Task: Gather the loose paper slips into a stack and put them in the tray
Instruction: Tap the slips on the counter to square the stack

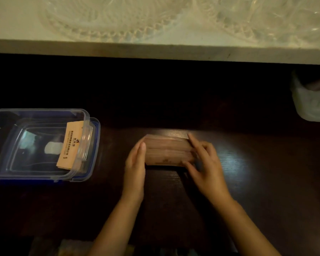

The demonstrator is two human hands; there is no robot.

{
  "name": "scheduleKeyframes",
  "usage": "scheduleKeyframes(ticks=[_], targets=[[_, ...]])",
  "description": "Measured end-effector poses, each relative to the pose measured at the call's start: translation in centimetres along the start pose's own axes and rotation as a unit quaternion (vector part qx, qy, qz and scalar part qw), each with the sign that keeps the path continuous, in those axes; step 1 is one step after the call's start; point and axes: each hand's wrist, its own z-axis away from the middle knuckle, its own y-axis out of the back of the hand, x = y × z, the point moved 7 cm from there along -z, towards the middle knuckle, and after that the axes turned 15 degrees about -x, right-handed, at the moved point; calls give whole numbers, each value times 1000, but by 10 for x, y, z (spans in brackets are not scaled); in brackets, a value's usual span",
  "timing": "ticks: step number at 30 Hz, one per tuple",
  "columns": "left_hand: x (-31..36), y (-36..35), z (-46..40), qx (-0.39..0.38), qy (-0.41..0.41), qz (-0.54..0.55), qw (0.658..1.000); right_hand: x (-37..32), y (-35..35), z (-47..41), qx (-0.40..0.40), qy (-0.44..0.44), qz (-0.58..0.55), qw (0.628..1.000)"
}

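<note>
Tan paper slips (pixel 167 151) lie in a squared bundle on the dark wooden desk (pixel 248 182), long axis running left to right in front of the person. The left hand (pixel 135 163) presses flat against the bundle's left end, and the right hand (pixel 204 161) cups the right end, index finger along the far corner; both hands clasp the slips between them, neither closed into a fist. The clear plastic tray (pixel 0 115) sits well off to the left, resting on its blue-edged lid (pixel 97 130), with another batch of slips (pixel 70 145) already leaning inside against its right wall. The left hand is the nearer one to the tray, so the carry likely runs leftward across bare desk, with nothing standing between. A cut-glass dish (pixel 118 21) rests on the pale ledge (pixel 155 50) beyond, and a white plastic bag (pixel 310 104) lies at the far right, both clear of that path. The bundle looks loosely aligned and could fan out if lifted by the ends alone.
</note>
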Motion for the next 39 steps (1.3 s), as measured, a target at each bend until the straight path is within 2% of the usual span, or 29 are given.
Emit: scheduleKeyframes(ticks=[2,5,10,13,18,21,24,26,27,29,34,37,39], targets=[[-7,-6,14,89,-28,42,995,-3,-2,18,14,20,60,998],[-17,-13,24,148,-40,41,987,1,-10,36,24,8,82,996],[-29,-13,21,146,-15,-7,989,4,-28,46,35,-53,31,998],[-26,-13,19,139,-35,42,989,-2,-33,46,43,-52,46,997],[-28,-9,20,168,-55,15,984,0,-39,46,24,-73,58,995],[-31,-8,21,140,-61,14,988,0,-40,46,18,-75,59,995],[-36,-8,23,-4,-63,21,998,1,-39,45,11,-71,68,995],[-36,-6,24,-91,-51,-73,992,0,-38,43,4,-66,79,995],[-37,-3,24,-110,-43,-145,982,0,-37,43,1,-63,85,994],[-35,3,21,-111,-35,-257,959,1,-35,41,0,-61,89,994],[-26,13,22,-81,-36,-358,930,0,-35,40,-36,-59,86,994],[-9,14,17,-91,-19,-346,934,6,-29,36,-85,-88,69,990],[11,9,15,-89,-19,-275,957,3,-20,30,-127,-108,-61,984]])
